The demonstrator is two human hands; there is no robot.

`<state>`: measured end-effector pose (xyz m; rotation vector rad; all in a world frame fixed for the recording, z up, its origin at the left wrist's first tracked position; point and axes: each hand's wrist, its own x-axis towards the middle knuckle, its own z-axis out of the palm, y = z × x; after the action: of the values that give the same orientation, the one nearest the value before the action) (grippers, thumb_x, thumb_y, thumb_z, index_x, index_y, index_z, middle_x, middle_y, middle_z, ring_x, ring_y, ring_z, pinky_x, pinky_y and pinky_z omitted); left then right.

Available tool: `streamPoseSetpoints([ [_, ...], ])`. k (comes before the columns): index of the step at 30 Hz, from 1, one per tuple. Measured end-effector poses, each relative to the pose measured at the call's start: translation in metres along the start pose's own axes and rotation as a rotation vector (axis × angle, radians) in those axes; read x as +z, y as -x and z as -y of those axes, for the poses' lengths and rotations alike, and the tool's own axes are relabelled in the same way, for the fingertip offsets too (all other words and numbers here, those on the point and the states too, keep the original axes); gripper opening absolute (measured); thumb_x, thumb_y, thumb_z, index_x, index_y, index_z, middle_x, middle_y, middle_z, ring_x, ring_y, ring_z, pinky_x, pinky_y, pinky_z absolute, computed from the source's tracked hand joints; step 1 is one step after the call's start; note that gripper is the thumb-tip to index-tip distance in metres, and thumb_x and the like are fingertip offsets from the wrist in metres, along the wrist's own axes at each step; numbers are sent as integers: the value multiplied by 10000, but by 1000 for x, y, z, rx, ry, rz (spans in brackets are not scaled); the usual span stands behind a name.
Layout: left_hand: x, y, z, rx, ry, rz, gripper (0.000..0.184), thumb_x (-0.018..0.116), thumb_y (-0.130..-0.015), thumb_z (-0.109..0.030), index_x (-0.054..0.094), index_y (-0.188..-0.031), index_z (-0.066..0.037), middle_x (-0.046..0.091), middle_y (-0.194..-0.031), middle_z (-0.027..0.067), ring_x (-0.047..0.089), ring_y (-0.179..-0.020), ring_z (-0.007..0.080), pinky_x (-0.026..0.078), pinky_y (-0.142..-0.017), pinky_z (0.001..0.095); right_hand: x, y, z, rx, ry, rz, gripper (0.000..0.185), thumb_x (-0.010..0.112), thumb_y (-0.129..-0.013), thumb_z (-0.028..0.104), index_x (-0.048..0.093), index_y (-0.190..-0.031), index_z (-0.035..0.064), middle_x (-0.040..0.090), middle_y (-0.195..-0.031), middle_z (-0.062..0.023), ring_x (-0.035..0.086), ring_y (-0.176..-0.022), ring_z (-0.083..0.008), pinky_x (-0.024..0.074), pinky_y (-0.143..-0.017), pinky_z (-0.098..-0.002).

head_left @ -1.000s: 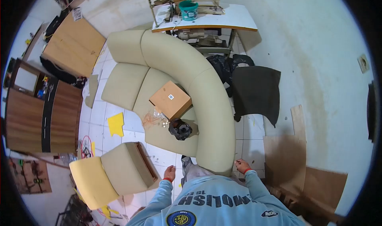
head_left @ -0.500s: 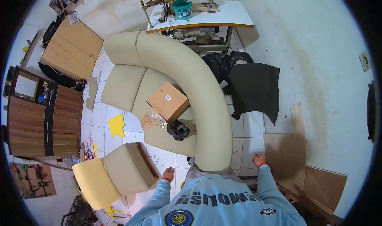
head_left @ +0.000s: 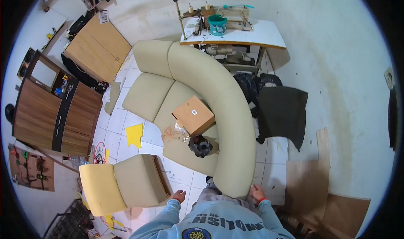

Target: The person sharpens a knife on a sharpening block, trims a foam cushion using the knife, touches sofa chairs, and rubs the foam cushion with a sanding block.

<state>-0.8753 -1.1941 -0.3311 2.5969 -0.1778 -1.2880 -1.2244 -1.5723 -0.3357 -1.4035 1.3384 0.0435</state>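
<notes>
My left hand (head_left: 179,195) hangs low with loosely bent fingers and nothing visible in it, near the wooden base of a small beige seat section (head_left: 141,180). Beside the near end of the curved beige sofa (head_left: 235,125) is my right hand (head_left: 257,192), fingers curled in; whether it touches the sofa I cannot tell. Something small and dark may be in it, too small to name. On the sofa seat lie a cardboard box (head_left: 193,116), a black plastic bag wrapped round something (head_left: 200,146), and a tangle of orange netting (head_left: 171,134).
A sewing machine table (head_left: 269,35) carrying a green bucket (head_left: 217,25) stands at the back. Right of the sofa are a dark fabric piece (head_left: 283,112) and brown boards (head_left: 307,184) against the wall. A yellow piece (head_left: 134,135) lies on the tiled floor.
The camera view has shifted, so the room sits lower and further right. My right hand has moved in from beside the boards to the sofa's end. My left hand stays near the small seat section.
</notes>
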Motion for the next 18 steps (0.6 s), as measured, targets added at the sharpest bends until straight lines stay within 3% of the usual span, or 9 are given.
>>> streamPoseSetpoints([
  [2, 15, 4, -17, 65, 175, 45, 595, 579, -912, -447, 548, -1308, -4, 614, -1242, 235, 588, -1172, 344, 446, -1026, 380, 19, -22, -47, -48, 132, 15, 435, 564, -959, 339, 573, -1191, -29, 652, -895, -119, 645, -718, -204, 561, -640, -340],
  [6, 38, -8, -46, 117, 228, 185, 588, 557, -932, -425, 511, -1344, -8, 605, -1258, 235, 573, -1196, 339, 437, -1034, 375, 7, -47, -21, -72, 65, -70, 453, 512, -977, 384, 568, -1182, -16, 652, -902, -139, 647, -705, -218, 565, -614, -351],
  [9, 37, -23, -43, 164, 279, 101, 583, 547, -937, -419, 503, -1352, -11, 598, -1269, 236, 567, -1205, 341, 428, -1041, 378, -8, -58, 24, 58, -20, -51, 455, 474, -989, 403, 564, -1170, -5, 653, -915, -156, 651, -722, -229, 566, -618, -356],
  [13, 3, 4, -46, 105, 454, -61, 573, 556, -936, -394, 499, -1338, 10, 596, -1261, 249, 589, -1172, 335, 454, -1008, 386, -30, -91, 45, 51, 50, 43, 463, 453, -994, 416, 559, -1164, -2, 653, -923, -163, 646, -702, -231, 563, -626, -355],
  [15, -10, 19, -39, 87, 346, -143, 565, 571, -927, -375, 506, -1326, 21, 627, -1207, 244, 612, -1133, 322, 474, -977, 382, -38, -110, 40, 17, 73, 69, 470, 449, -994, 423, 559, -1165, -2, 655, -924, -163, 642, -681, -230, 556, -620, -352],
  [18, 1, 14, 16, 78, 268, -93, 569, 577, -925, -402, 532, -1305, 19, 641, -1183, 239, 621, -1117, 320, 475, -976, 376, -35, -117, 33, -16, 61, 25, 475, 444, -996, 433, 561, -1158, 3, 659, -919, -165, 638, -666, -221, 528, -577, -347],
])
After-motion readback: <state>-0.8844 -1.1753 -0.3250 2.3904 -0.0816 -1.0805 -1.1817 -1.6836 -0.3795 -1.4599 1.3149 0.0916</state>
